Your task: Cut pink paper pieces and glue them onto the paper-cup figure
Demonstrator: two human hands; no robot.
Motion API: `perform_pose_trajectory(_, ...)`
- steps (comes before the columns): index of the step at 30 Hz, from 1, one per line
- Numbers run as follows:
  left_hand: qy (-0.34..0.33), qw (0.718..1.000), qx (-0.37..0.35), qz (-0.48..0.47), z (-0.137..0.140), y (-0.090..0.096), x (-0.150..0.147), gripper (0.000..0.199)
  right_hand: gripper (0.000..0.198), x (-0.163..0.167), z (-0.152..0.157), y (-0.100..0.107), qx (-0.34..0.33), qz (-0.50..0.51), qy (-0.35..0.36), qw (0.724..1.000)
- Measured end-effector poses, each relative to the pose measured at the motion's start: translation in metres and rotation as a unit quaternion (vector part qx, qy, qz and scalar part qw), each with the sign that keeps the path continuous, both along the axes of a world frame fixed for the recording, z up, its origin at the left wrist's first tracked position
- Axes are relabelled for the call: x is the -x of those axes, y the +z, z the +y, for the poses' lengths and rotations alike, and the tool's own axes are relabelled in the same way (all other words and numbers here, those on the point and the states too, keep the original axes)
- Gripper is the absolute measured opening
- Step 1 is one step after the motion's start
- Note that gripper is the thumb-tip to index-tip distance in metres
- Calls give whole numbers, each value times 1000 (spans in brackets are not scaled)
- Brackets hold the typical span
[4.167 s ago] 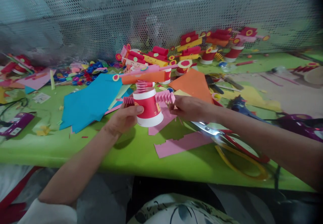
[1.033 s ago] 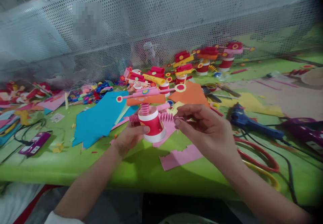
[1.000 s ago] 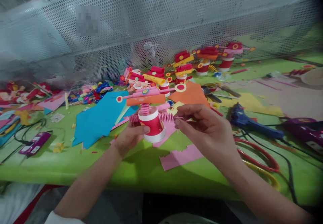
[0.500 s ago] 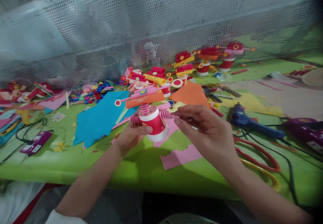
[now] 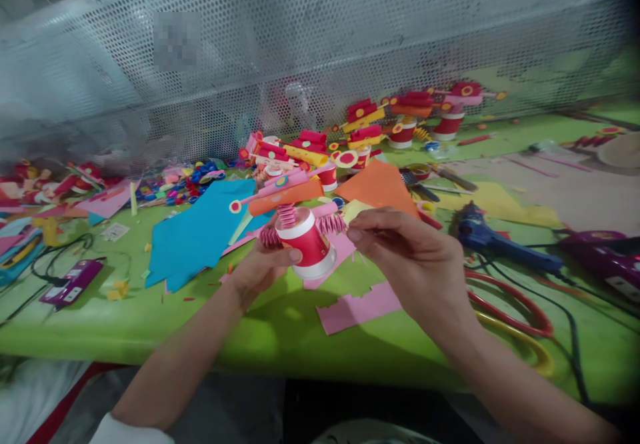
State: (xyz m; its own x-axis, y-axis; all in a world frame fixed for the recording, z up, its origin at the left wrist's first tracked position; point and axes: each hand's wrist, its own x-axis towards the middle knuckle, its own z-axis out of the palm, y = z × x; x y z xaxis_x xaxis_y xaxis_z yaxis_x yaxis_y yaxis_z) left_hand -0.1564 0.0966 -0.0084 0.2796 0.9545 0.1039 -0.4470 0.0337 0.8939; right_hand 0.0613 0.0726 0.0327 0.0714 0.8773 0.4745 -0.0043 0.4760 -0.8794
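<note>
My left hand (image 5: 265,264) is wrapped around a red and white paper cup (image 5: 311,247), slightly tilted above the table, its thumb on the cup's side. From the cup's top rises a pink pleated paper spring (image 5: 287,215) bearing an orange and pink rolled-paper head (image 5: 287,194) with round discs. A pleated pink paper strip (image 5: 330,223) sticks out from the cup's right side, another from its left. My right hand (image 5: 410,251) is closed in a pinch at the outer end of the right strip; the fingers hide that end. A pink paper offcut (image 5: 360,307) lies below.
Several similar cup figures (image 5: 403,134) stand at the back, by a perforated metal screen (image 5: 320,44). Blue paper (image 5: 200,237) and orange paper (image 5: 377,187) lie behind my hands. On the right are a blue glue gun (image 5: 505,244), cables and red-yellow scissors handles (image 5: 515,297).
My right hand has shifted very slightly, still pinching at the strip's end. The cup is tilted a little more. My left hand keeps its hold.
</note>
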Motion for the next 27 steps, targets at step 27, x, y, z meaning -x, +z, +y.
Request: perform_pose_trajectory(27, -14, 1000, 11, 16, 1, -5, 2, 83, 8, 2, 6, -3, -17, -79, 40, 996)
